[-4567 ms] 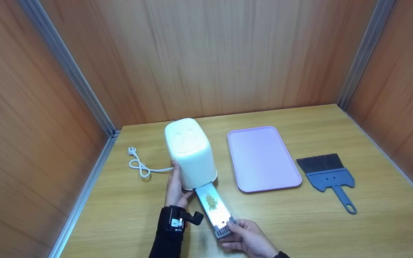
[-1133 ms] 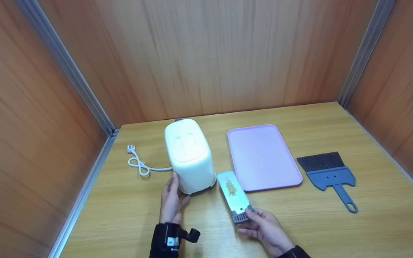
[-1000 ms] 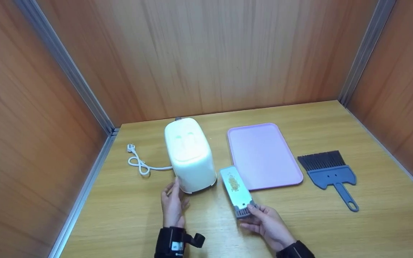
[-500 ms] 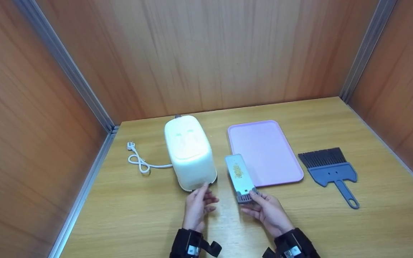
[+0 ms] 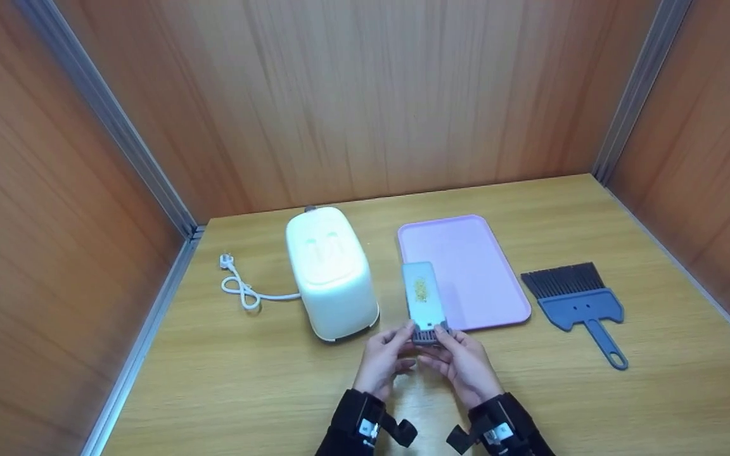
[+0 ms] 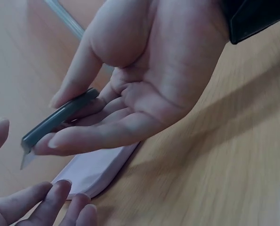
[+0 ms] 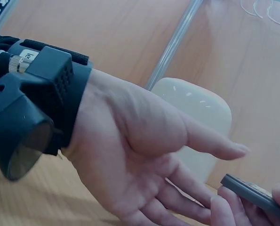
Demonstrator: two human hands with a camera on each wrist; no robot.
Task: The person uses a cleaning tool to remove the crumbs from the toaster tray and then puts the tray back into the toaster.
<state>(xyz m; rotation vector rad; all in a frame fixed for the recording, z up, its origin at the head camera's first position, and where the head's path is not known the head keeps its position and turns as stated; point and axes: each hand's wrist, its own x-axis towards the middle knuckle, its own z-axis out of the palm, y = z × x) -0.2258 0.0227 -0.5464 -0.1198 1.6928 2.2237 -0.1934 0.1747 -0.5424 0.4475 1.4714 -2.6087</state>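
Note:
In the head view, my right hand [image 5: 464,367] pinches the grey slotted handle end of a crumb tray [image 5: 424,304], thumb on top and fingers beneath. Yellowish crumbs [image 5: 421,291] lie on its pale metal surface. The tray's far part overlaps the left side of a pink-purple serving tray [image 5: 466,269]. My left hand [image 5: 382,362] is at the handle's left corner. Seen from the right wrist, the left hand [image 7: 144,141] has its thumb and fingers spread, the thumb apart from the crumb tray [image 7: 252,193]. The left wrist view shows the right hand [image 6: 135,89] gripping it.
A white toaster [image 5: 333,278] stands to the left, with its knotted cord and plug [image 5: 238,285] beside it. On the right lies a blue hand brush [image 5: 583,307] with dark bristles. Wooden panels [image 5: 365,95] enclose the table's back and sides.
The right hand has drawn the crumb tray out of the toaster and carried it right, over the serving tray's edge. The left hand has left the toaster and moved right beside the crumb tray.

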